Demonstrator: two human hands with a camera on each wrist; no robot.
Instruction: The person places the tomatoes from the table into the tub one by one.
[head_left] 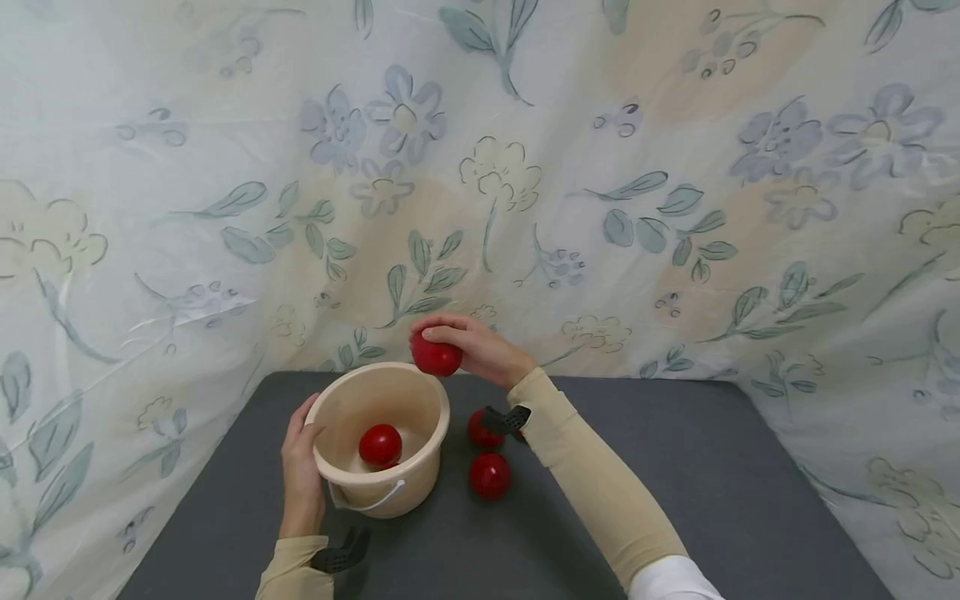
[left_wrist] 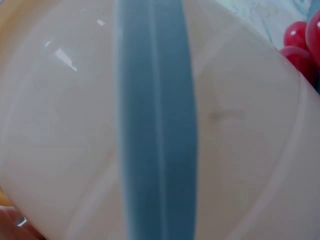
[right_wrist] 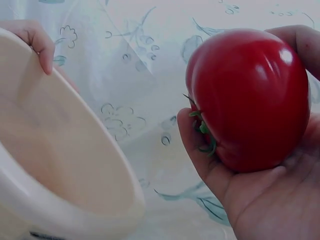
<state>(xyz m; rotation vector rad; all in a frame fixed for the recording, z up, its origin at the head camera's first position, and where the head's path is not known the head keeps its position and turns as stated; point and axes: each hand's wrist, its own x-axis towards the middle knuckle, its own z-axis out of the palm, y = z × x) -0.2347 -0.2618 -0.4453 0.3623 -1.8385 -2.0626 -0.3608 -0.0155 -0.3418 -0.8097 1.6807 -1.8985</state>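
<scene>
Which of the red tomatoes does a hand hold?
The glossy red round tomato with a green stem, gripped by the right hand near the cream plastic bucket. The other tomatoes lie inside the bucket or on the dark grey table.

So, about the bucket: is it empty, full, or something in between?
In between: in the head view at least one red tomato lies inside the bucket, and bare inner wall shows above it.
</scene>
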